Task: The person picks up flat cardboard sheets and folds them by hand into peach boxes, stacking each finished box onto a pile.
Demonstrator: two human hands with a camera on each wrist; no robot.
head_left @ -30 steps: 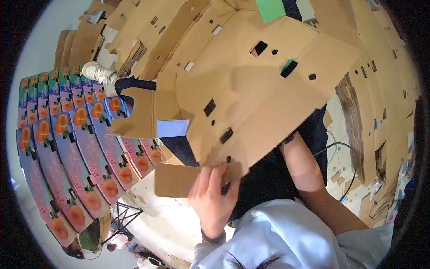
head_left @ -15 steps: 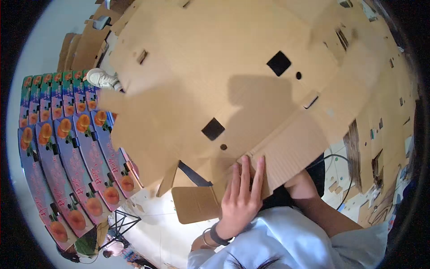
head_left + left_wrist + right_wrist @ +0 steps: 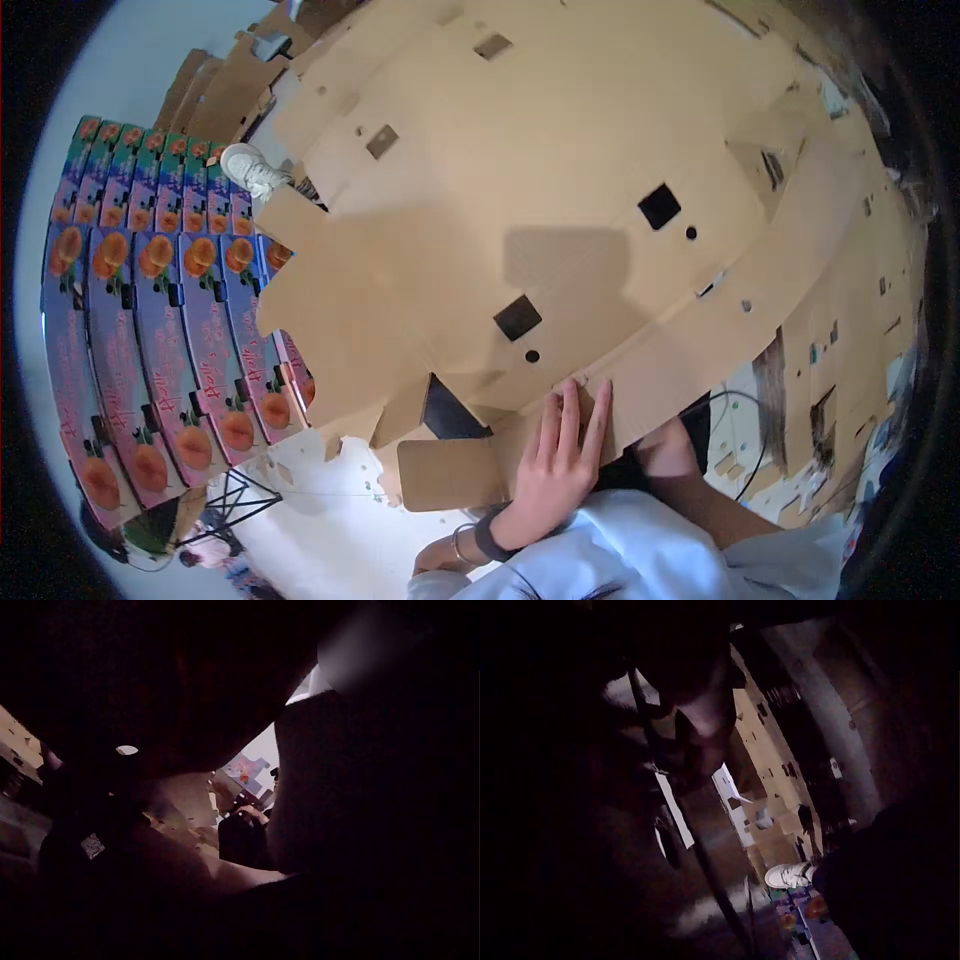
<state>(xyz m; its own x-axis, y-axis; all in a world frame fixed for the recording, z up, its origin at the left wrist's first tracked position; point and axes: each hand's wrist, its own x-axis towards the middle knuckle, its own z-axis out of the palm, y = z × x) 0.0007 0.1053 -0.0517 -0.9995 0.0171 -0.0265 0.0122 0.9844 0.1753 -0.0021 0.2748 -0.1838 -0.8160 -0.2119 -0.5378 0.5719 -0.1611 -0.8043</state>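
A big sheet of brown cardboard (image 3: pixel 440 270) with square and round cut-outs spreads before me in the head view. My left hand (image 3: pixel 555 475) lies on its near edge, back up, fingers straight and pressed along the crease of a long folded strip (image 3: pixel 690 390). Just left of that hand, a rounded cardboard flap (image 3: pixel 450 475) sticks out toward me. My right forearm (image 3: pixel 668 455) reaches under the sheet, which covers that hand from above. In the dim right wrist view a bit of the right hand (image 3: pixel 709 716) shows, and I cannot tell what its fingers hold.
Rows of printed fruit cartons (image 3: pixel 170 340) stand on the left. A white shoe (image 3: pixel 252 170) is just past the sheet's far left edge. More cardboard (image 3: pixel 190 95) leans behind. A black cable (image 3: pixel 755 430) loops at right, and a black metal frame (image 3: pixel 230 505) stands lower left.
The cardboard has swung from a partly folded shape with raised sides to a broad, flatter face. My left hand has gone from gripping its corner to pressing flat, farther right.
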